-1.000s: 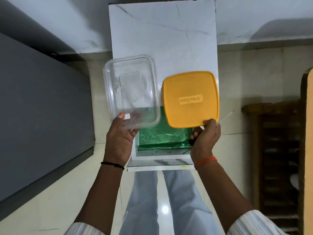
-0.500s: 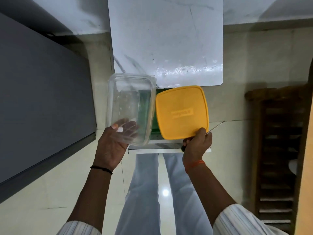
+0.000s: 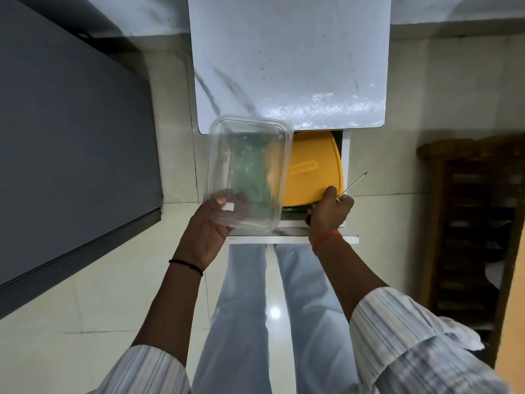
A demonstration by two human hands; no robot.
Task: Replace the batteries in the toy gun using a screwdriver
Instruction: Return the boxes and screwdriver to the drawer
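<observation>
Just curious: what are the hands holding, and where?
Left hand: clear container by its near corner. Right hand: yellow lid's near edge, plus a screwdriver.

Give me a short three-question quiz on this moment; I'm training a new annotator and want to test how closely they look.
1. True or false: the left hand holds the clear rectangular plastic container.
2. Multiple choice: besides the yellow square plastic lid, the right hand holds A) a battery, B) a thin metal-shafted screwdriver, C) a toy gun.
3. Fill in: the lid lies over the open white drawer, which is lined in ____.

Key: 1 true; 2 B; 3 green.
</observation>
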